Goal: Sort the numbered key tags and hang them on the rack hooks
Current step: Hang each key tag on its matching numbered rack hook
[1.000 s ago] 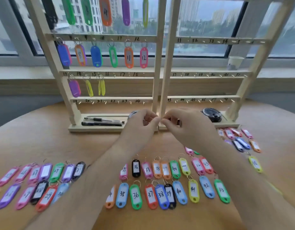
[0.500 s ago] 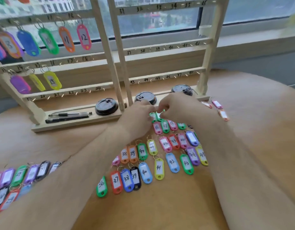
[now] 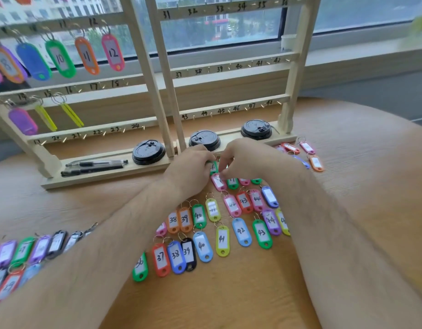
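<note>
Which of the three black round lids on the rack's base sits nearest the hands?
The middle lid, just right of the centre posts, directly behind the left hand. The left lid and right lid stand farther off.

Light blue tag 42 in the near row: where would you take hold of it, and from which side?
Light blue tag 42 lies flat, ring towards the rack, gaps either side. Probably pinch its near rounded end across the long edges, from above on the person's side, leaving the ring free for a hook.
</note>
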